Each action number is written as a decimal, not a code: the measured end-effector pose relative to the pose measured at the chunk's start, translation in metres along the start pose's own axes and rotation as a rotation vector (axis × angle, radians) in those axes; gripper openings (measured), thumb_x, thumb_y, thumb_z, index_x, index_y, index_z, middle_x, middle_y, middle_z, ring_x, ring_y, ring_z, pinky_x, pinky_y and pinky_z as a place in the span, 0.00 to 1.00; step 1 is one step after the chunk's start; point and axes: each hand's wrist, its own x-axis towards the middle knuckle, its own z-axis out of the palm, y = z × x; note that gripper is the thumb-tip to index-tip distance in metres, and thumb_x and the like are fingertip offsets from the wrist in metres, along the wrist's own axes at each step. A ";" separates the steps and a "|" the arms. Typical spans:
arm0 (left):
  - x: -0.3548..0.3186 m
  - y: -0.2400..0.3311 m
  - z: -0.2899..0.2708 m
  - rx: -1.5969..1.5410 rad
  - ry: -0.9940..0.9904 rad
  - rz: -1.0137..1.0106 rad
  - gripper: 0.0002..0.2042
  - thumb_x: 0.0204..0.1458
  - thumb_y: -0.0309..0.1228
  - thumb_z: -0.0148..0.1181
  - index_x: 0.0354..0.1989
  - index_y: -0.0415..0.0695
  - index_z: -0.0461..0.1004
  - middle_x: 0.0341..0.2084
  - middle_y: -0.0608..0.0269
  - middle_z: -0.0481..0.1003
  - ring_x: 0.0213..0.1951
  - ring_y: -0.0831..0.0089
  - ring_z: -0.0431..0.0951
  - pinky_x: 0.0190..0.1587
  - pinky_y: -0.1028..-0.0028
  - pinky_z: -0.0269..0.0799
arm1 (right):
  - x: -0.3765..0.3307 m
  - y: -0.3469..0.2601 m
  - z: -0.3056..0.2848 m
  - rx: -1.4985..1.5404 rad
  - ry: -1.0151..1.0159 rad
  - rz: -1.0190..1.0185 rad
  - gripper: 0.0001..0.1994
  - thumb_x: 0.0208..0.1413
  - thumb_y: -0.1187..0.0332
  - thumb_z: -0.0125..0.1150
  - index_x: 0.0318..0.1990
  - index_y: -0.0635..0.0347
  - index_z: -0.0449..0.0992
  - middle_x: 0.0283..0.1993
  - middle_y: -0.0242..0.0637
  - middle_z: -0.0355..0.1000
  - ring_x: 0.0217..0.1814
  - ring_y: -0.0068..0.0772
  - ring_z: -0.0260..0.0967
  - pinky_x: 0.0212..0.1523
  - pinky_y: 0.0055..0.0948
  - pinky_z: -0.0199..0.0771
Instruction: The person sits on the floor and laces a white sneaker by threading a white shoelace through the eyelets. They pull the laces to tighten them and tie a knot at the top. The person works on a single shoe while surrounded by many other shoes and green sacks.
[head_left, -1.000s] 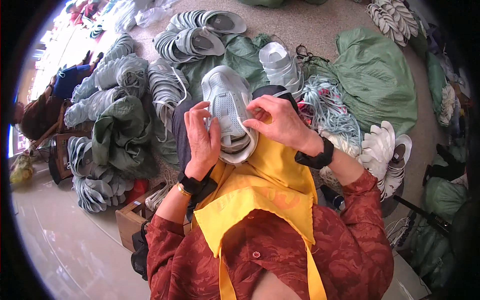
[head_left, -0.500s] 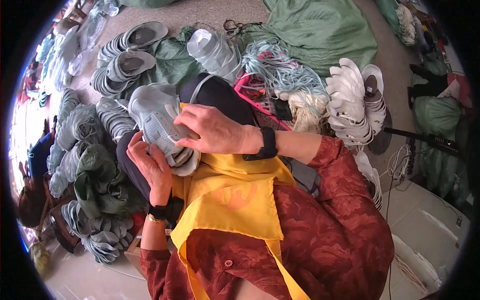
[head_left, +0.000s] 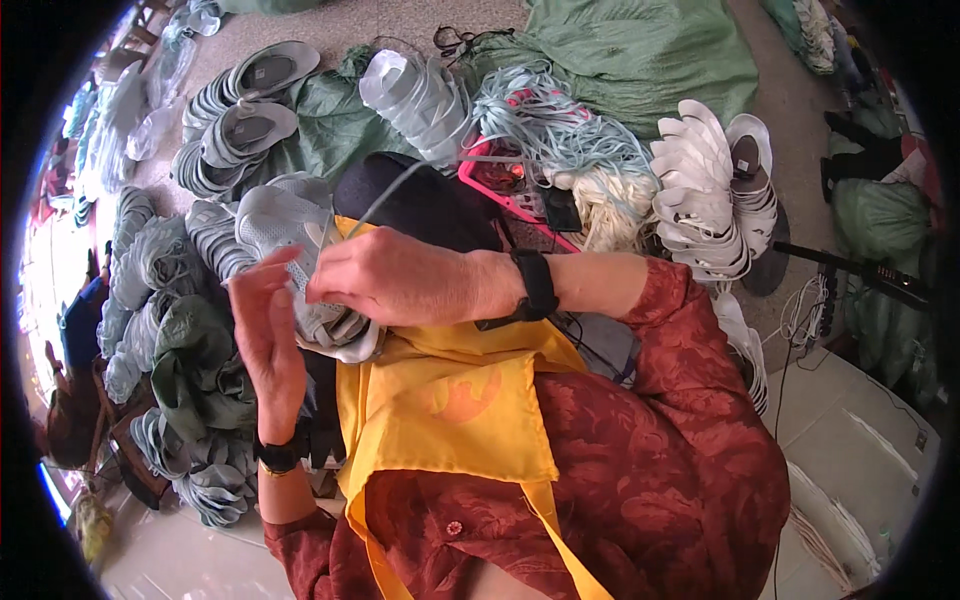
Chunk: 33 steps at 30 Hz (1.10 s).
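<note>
A light grey mesh shoe upper (head_left: 278, 212) lies across my lap, partly covered by my hands. My right hand (head_left: 395, 278) is closed over its lacing area, fingertips pinched together. A pale grey shoelace (head_left: 393, 193) rises from behind that hand and trails toward the upper right; the pinched part of it is hidden. To the left of the upper, my left hand (head_left: 268, 335) is raised with its fingers stretched out and the thumb apart, close to the right fingertips. Nothing shows held in it.
Stacked grey shoe uppers (head_left: 240, 135) stand at the far left, white ones (head_left: 700, 200) at the right. Beyond my knees, a pink-rimmed basket (head_left: 510, 208) sits beside a heap of pale blue laces (head_left: 560, 120) and cream laces (head_left: 610, 215). A green sack (head_left: 650, 60) lies behind.
My left hand has come off the upper's side, lifting with its fingers straightened. The right hand has moved slightly left and down. The shoelace and the upper have shifted left.
</note>
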 end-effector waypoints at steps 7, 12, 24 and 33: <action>0.001 0.000 -0.003 -0.146 -0.187 -0.146 0.07 0.71 0.29 0.47 0.43 0.41 0.70 0.36 0.72 0.65 0.39 0.82 0.62 0.47 0.79 0.60 | 0.004 -0.024 -0.012 0.255 0.113 0.289 0.05 0.57 0.77 0.65 0.40 0.63 0.77 0.35 0.41 0.79 0.38 0.42 0.80 0.37 0.36 0.78; 0.005 -0.009 -0.011 -0.111 -0.304 -0.183 0.05 0.67 0.24 0.54 0.37 0.38 0.70 0.32 0.70 0.66 0.37 0.82 0.64 0.42 0.80 0.62 | 0.004 -0.016 -0.035 0.077 0.098 0.196 0.07 0.56 0.78 0.66 0.41 0.62 0.80 0.38 0.40 0.81 0.35 0.38 0.81 0.37 0.33 0.80; 0.023 -0.008 -0.090 -0.234 -0.323 -0.281 0.15 0.66 0.40 0.61 0.34 0.42 0.71 0.28 0.76 0.64 0.32 0.85 0.61 0.35 0.80 0.57 | -0.010 0.052 -0.133 -0.336 0.302 0.469 0.04 0.61 0.76 0.63 0.42 0.62 0.81 0.30 0.35 0.80 0.29 0.22 0.79 0.31 0.24 0.77; 0.010 -0.017 -0.113 -0.258 -0.249 -0.277 0.14 0.66 0.39 0.61 0.33 0.42 0.73 0.28 0.76 0.65 0.31 0.85 0.61 0.34 0.80 0.57 | -0.080 0.141 -0.200 -0.454 0.383 0.626 0.05 0.65 0.73 0.61 0.42 0.64 0.80 0.30 0.32 0.79 0.29 0.22 0.80 0.30 0.23 0.79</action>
